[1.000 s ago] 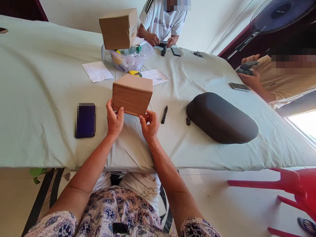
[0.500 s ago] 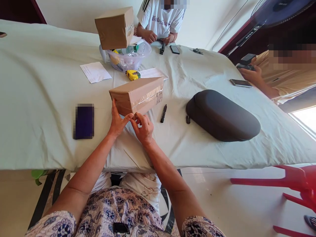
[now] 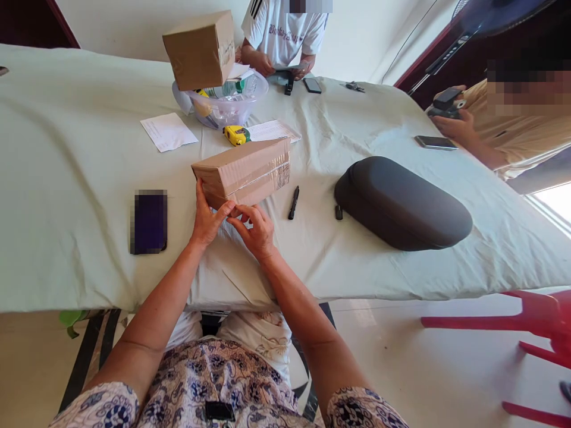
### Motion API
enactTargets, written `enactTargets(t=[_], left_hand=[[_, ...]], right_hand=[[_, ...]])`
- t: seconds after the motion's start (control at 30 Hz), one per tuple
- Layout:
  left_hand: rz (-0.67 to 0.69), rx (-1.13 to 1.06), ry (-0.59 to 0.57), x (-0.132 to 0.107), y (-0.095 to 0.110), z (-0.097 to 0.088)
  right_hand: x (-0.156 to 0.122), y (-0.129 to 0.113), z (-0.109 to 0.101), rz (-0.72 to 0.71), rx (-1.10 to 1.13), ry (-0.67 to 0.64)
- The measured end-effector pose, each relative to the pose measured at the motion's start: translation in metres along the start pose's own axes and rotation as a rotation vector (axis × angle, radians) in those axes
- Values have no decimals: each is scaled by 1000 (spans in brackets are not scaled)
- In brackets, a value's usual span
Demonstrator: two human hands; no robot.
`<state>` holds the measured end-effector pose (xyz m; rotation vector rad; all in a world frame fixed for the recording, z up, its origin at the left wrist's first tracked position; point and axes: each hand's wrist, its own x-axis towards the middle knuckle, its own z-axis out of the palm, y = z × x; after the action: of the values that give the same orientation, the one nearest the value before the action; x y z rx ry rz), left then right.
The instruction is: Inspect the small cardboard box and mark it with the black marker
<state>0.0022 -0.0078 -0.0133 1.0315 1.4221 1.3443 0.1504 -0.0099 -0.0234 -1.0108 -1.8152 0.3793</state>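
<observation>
A taped cardboard box (image 3: 254,175) is tilted above the cloth-covered table, with clear tape running along its right side. My left hand (image 3: 207,219) grips its near end, fingers on the left face and thumb at the lower corner. At that same corner, the thumb and forefinger of my right hand (image 3: 255,229) are pinched together against the cardboard. Whether they also hold a tape end is hidden. A black pen (image 3: 293,203) lies just right of the box. Behind it are a yellow tape measure (image 3: 236,135) and a paper slip (image 3: 273,131).
A second cardboard box (image 3: 198,56) rests on a plastic basket (image 3: 223,110) of odds and ends. To the right lie a dark hard case (image 3: 401,202) and a small black cap (image 3: 339,212). A dark pixelated item (image 3: 149,223) lies left. Two people sit around the table.
My right fingers have shifted slightly along the box's near corner, and the box is turned a little. The person opposite now holds something flat. The view has moved slightly.
</observation>
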Motion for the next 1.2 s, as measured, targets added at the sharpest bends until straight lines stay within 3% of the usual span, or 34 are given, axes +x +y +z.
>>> enactTargets(t=[0.13, 0.33, 0.47, 0.63, 0.8, 1.0, 1.2], left_hand=[[-9, -3, -7, -1, 3, -1], [-6, -16, -57, 4, -6, -6], [-11, -82, -109, 8, -6, -11], [-1, -182, -195, 15, -1, -19], [-4, -196, -281, 17, 1, -28], [3, -189, -308, 18, 1, -31], [96, -82, -362, 22, 1, -40]], right_hand=[[3, 8, -4, -34, 51, 59], [6, 19, -12, 52, 15, 36], [10, 35, -25, 101, -33, 137], [13, 60, -44, 309, -110, 302], [16, 67, -49, 536, 119, 448], [19, 61, -45, 649, 370, 480], [16, 59, -47, 679, 259, 402]])
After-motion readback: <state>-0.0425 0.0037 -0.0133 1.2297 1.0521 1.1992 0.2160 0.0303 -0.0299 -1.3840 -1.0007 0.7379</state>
